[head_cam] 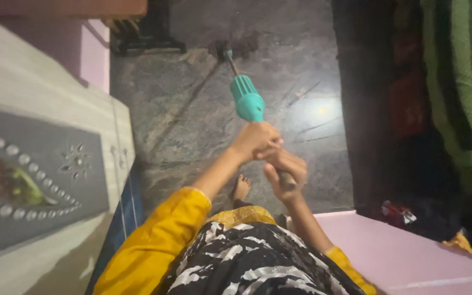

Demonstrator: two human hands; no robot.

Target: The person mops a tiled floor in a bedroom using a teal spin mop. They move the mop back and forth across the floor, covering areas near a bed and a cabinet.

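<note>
Both hands, left (255,139) above right (285,172), clench the mop (247,98) handle; its head rests on the floor (192,120) ahead. Best kept firm, with even strokes.

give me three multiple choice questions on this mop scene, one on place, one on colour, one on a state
1. Where does the mop head rest?
A. on the bed
B. on the dark stone floor
C. on the cabinet

2. What colour is the plastic collar on the mop handle?
A. teal
B. red
C. white

3. How is the handle held?
A. left hand only
B. not held
C. both hands closed on it, right hand nearer the body

Answers: 1 B, the dark strands lie on the floor far from the bare foot; 2 A, it shows teal; 3 C, both fists wrap the handle.
</note>
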